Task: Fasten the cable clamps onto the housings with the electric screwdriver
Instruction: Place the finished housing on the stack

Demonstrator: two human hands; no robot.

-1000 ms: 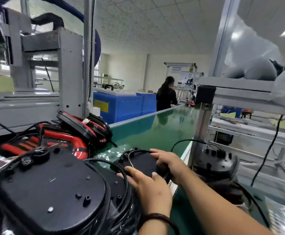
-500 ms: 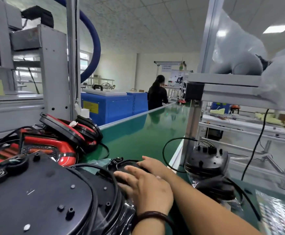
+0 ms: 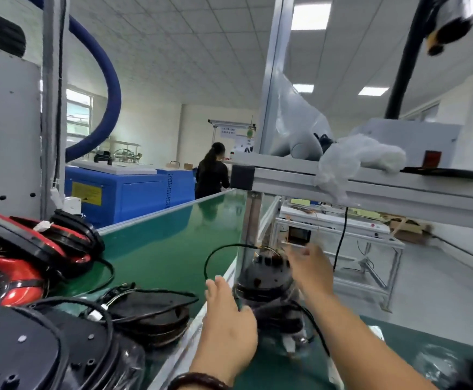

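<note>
Head view. Round black housing (image 3: 266,282) upright at the foot of the metal post (image 3: 250,229), cable (image 3: 207,263) looping from its top, left of the post. Likely heavy, rigid, smooth-sided: best gripped low round the body, never by the floppy cable. Left hand (image 3: 229,319) spread, fingers straight, at the housing's near side. Right hand (image 3: 311,268) right of the post, at the housing's top; blurred, grip impossible to tell.

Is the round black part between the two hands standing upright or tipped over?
Upright: the black housing sits with its knobbed top facing up, between the left hand and right hand.
</note>
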